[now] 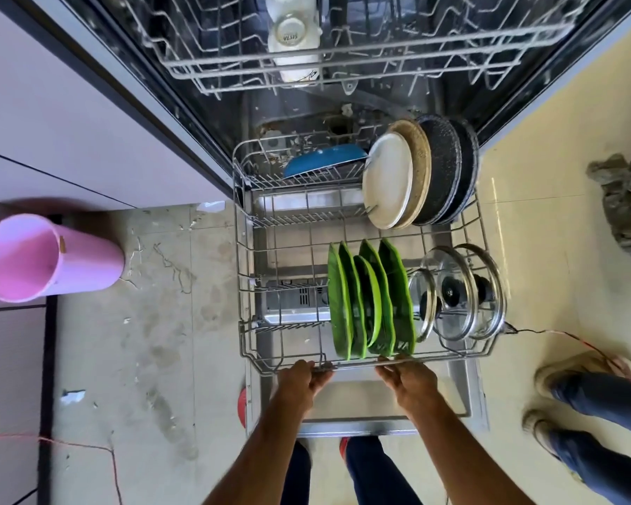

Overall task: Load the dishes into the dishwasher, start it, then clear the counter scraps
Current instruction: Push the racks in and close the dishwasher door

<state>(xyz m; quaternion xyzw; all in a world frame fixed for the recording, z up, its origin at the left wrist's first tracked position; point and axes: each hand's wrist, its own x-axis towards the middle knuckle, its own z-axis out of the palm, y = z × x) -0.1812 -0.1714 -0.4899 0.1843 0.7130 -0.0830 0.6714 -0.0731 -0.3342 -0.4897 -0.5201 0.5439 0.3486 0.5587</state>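
As the left hand [301, 380] and right hand [408, 380] curl their fingers round the front rail [354, 364] of the lower rack [243, 249], it sits drawn out over the open door [361, 406]. Loaded with green plates [365, 304] and glass lids [456, 293], it'll likely feel heavy and rattly. Fragile cargo, so that stiff rail looks the right hold, pushed evenly.

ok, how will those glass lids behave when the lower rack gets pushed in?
The lids stand on edge, close together, so a jerky push would probably make them knock. They're glass: likely heavy for size and chip-prone. Round rims might roll a little between tines. The left hand and right hand grip the front rail of the rack.
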